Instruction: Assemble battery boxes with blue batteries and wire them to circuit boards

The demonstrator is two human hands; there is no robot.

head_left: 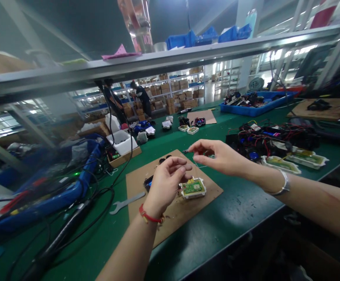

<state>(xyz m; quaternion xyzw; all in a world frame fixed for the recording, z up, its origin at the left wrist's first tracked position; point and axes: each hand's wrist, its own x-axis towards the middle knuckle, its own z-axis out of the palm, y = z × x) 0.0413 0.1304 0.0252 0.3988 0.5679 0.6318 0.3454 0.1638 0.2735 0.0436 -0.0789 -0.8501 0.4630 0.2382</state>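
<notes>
Right hand (pixel 219 156) pinches a small dark piece (pixel 184 151) between its fingertips, lifted clear of the work; left hand (pixel 166 183) curls loosely, its grip impossible to tell. At its 3 o'clock, a green circuit board (pixel 192 188) sits in a white case (pixel 204 188) on a cardboard sheet (pixel 184 218), apparently laid there to protect the green mat (pixel 240 203).

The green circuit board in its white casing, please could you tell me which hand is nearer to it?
Left hand, just beside the board; the right hand is farther away, beyond it.
</notes>
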